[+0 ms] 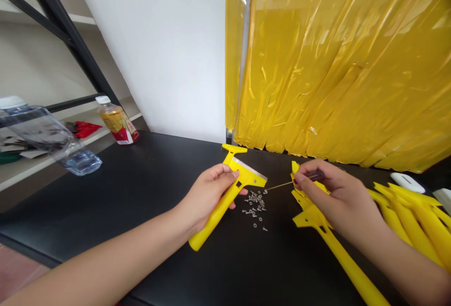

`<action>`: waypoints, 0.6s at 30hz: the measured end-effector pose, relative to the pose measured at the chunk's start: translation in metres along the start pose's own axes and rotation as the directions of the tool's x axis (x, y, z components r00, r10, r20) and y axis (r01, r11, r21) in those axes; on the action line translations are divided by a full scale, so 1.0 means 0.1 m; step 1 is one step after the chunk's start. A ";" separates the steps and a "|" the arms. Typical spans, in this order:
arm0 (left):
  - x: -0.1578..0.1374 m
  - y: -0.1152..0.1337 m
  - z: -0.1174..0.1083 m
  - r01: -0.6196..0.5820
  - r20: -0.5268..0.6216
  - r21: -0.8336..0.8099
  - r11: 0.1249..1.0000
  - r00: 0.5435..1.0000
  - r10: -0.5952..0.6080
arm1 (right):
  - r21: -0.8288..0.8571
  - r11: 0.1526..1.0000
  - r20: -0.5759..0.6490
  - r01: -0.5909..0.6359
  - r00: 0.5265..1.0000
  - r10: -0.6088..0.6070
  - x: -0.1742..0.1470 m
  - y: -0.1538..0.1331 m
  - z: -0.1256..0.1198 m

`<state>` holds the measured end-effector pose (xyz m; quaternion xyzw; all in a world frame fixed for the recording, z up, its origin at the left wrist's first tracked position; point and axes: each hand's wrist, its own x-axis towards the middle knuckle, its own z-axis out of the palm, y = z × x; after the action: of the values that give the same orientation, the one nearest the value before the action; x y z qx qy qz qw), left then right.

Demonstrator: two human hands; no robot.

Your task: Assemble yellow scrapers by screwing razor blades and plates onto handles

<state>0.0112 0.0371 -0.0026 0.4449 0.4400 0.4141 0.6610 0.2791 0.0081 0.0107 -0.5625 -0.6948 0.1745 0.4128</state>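
My left hand (214, 188) is closed around a yellow scraper (220, 207), its head tilted up and to the right. A metal blade (250, 168) runs along the head, and one screw shows near its right end. In my right hand (327, 188) is a screwdriver (313, 175) with a dark handle. Its thin shaft points left, the tip close to a small screw (265, 192) just below the scraper head. Loose screws and nuts (256, 202) lie scattered on the black table between my hands. Another yellow scraper (232, 150) lies behind the held one.
Yellow scraper bodies (338, 249) lie under and beside my right hand, with several more (419, 212) piled at the right. A white oval object (408, 182) sits behind them. A drink bottle (118, 120) and a large clear bottle (52, 132) are on the left. Yellow plastic sheeting (338, 62) hangs behind the table.
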 end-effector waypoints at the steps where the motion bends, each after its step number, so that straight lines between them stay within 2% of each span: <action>1: 0.01 -0.01 0.00 0.031 0.009 -0.010 0.999 0.999 -0.031 | 0.053 0.998 -0.018 -0.020 1.000 0.021 -0.01 -0.02 -0.02; 5: 0.01 -0.04 0.01 0.143 0.065 -0.044 0.989 0.988 -0.140 | 0.327 0.944 -0.055 -0.038 0.997 0.059 -0.04 -0.05 -0.03; 8: -0.03 -0.03 0.04 0.236 0.141 -0.049 0.971 0.964 -0.227 | 0.461 0.887 -0.040 -0.035 0.997 0.060 -0.05 -0.04 0.01; 13: -0.09 -0.01 0.08 0.346 0.229 -0.025 0.938 0.915 -0.332 | 0.532 0.844 0.011 -0.070 0.997 0.075 -0.05 0.00 0.08; 18: -0.09 0.01 0.08 0.361 0.241 -0.016 0.932 0.906 -0.347 | 0.521 0.849 0.018 -0.087 0.996 0.091 -0.06 0.04 0.12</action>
<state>0.0166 0.0268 0.0022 0.3832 0.4196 0.2450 0.7855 0.2722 0.0062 -0.0013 -0.4619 -0.5934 0.3726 0.5438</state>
